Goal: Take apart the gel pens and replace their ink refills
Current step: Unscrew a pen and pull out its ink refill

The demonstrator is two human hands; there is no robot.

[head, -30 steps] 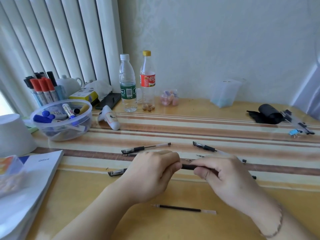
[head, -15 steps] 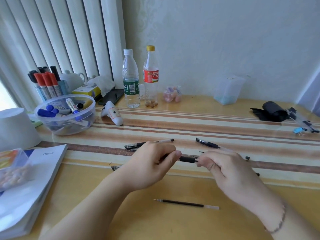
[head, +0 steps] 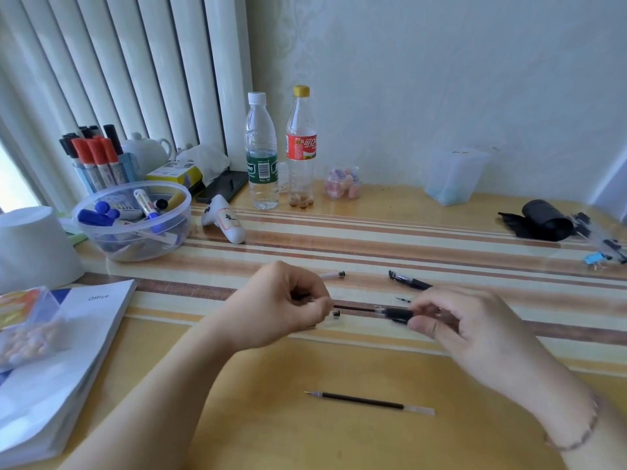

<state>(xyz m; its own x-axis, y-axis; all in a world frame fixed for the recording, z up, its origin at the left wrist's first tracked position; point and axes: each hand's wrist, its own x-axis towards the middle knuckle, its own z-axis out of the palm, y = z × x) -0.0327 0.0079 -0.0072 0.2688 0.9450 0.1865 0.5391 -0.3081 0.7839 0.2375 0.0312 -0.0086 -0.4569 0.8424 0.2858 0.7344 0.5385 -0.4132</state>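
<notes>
Held level above the bench, pen barrel [head: 395,313] pinched in right hand [head: 464,323], its refill [head: 354,308] running leftward into clenched fingers [head: 319,305] of left hand [head: 274,305], spare refill [head: 369,403] nearer.

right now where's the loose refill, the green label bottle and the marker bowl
loose refill [head: 366,400], head view, middle of its dark tube
green label bottle [head: 261,169], head view, on the label
marker bowl [head: 176,212], head view, clear right wall

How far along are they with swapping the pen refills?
Partway. One refill already lies loose on the table. The left hand and right hand are pulling one pen apart, its refill showing. Another pen waits behind.
</notes>
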